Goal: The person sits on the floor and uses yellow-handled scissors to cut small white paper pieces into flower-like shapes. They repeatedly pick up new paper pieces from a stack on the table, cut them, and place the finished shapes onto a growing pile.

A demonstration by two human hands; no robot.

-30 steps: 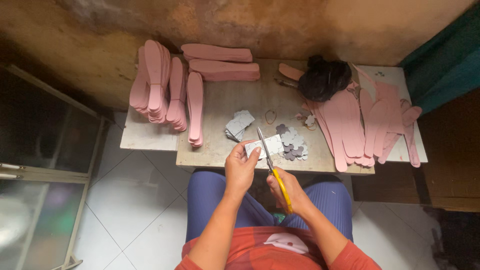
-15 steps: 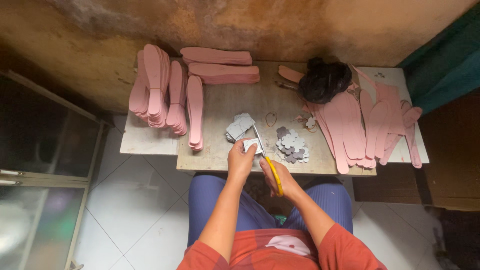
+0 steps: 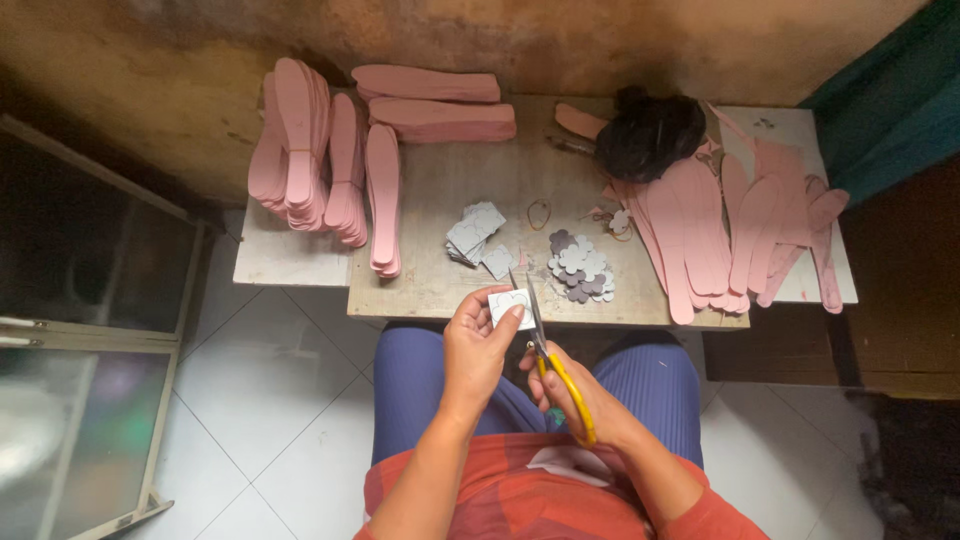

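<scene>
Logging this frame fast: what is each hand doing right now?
Left hand: closed on a small white paper piece.
Right hand: closed on the yellow-handled scissors, blades at the paper.

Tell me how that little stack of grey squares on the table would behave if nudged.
The stack of grey squares is already fanned and uneven, so it would probably slide apart. The pieces look thin and light, likely scattering rather than moving together. They lie flat, so rolling seems unlikely.

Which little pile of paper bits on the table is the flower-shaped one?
The pile of flower shapes, right of the scissors' tips, has scalloped grey and white pieces. The pile of squares further left has plain straight-edged pieces.
</scene>
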